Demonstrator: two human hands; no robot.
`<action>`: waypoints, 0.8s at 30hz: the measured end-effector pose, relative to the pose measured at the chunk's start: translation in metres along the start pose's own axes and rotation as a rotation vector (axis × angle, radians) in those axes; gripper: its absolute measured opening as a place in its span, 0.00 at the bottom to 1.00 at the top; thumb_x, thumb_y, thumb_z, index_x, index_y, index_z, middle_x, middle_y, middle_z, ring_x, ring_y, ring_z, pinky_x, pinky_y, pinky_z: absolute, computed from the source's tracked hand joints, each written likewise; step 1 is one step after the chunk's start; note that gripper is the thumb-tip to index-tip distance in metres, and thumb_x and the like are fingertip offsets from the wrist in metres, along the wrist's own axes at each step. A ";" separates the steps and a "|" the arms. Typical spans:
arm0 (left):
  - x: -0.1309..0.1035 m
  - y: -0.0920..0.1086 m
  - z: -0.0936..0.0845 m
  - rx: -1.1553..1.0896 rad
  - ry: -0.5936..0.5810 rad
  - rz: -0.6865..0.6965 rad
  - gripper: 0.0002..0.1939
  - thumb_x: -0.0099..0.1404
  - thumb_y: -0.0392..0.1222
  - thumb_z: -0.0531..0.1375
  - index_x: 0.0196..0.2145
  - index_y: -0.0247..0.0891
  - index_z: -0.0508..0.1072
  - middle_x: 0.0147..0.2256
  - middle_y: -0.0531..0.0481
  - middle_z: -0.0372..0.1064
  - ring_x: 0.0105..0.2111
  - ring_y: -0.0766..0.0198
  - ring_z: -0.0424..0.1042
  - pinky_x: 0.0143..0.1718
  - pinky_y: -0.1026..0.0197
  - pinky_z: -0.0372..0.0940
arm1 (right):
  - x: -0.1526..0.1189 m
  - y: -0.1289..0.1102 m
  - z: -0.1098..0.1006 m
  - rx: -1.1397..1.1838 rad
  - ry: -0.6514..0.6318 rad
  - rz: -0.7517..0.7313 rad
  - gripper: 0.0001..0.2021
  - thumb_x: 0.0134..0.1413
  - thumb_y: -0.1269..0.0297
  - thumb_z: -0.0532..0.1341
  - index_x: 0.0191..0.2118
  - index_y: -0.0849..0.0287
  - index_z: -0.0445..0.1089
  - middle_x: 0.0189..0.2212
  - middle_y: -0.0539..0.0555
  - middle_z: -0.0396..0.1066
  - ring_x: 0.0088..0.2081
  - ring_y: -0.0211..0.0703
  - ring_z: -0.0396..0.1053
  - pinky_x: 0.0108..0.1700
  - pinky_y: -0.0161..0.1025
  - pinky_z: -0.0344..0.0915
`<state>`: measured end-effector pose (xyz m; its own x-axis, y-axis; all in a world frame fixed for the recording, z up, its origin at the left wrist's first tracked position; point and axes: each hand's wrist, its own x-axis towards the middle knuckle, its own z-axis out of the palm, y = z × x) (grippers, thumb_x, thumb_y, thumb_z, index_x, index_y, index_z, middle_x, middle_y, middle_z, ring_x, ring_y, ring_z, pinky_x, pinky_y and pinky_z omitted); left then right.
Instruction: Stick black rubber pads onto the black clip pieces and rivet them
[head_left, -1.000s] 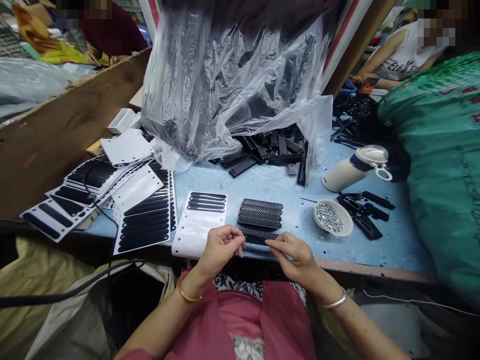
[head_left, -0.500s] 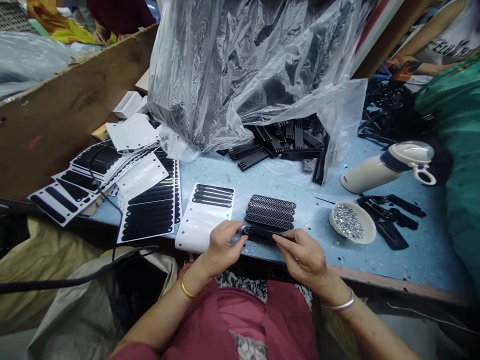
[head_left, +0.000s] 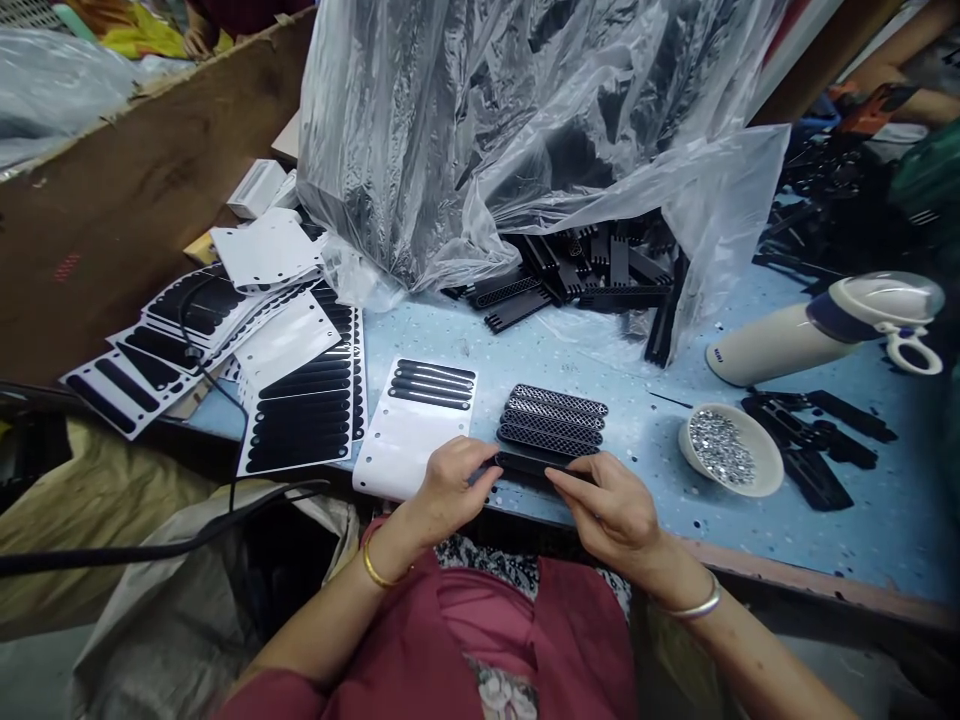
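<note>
Worn on the head, looking forward and down, close over the blue table. Hands at 6 o'clock, plastic bag at 12.

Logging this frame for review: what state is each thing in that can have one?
left hand: pinching the black strip's left end
right hand: pinching its right end
black strip: held flat at table edge
bottle: lying on its side, capped
bowl: upright, holding silvery bits
plastic bag: open, parts spilling out
</note>
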<state>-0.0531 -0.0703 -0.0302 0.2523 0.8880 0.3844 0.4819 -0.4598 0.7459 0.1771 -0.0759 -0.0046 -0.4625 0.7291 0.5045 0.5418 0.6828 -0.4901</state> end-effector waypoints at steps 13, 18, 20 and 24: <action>0.001 0.003 -0.001 -0.012 0.007 -0.018 0.08 0.61 0.33 0.60 0.39 0.33 0.75 0.31 0.44 0.75 0.30 0.61 0.73 0.32 0.59 0.69 | 0.000 0.005 0.003 -0.042 -0.026 -0.030 0.19 0.53 0.80 0.56 0.48 0.55 0.72 0.31 0.56 0.68 0.30 0.42 0.64 0.30 0.40 0.62; 0.003 0.004 -0.002 0.003 0.006 -0.023 0.07 0.61 0.33 0.60 0.38 0.35 0.75 0.30 0.46 0.75 0.29 0.62 0.73 0.31 0.60 0.69 | 0.000 0.007 0.005 -0.040 -0.025 -0.013 0.18 0.53 0.79 0.56 0.46 0.55 0.74 0.30 0.56 0.68 0.30 0.42 0.64 0.30 0.40 0.62; 0.003 0.004 -0.002 0.001 0.000 -0.030 0.07 0.61 0.33 0.60 0.38 0.36 0.76 0.30 0.46 0.75 0.29 0.62 0.73 0.32 0.61 0.69 | -0.001 0.008 0.005 -0.033 -0.037 -0.005 0.18 0.53 0.79 0.56 0.46 0.55 0.74 0.31 0.56 0.68 0.30 0.42 0.64 0.31 0.40 0.63; 0.002 0.002 -0.002 0.000 -0.002 -0.032 0.07 0.61 0.33 0.60 0.38 0.35 0.76 0.30 0.45 0.75 0.29 0.62 0.74 0.32 0.60 0.69 | -0.003 0.010 0.005 -0.029 -0.056 0.000 0.18 0.53 0.79 0.57 0.47 0.55 0.74 0.31 0.56 0.68 0.31 0.43 0.65 0.31 0.41 0.63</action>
<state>-0.0532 -0.0696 -0.0264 0.2388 0.9021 0.3594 0.4896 -0.4315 0.7577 0.1804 -0.0713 -0.0150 -0.5006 0.7311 0.4636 0.5614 0.6818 -0.4690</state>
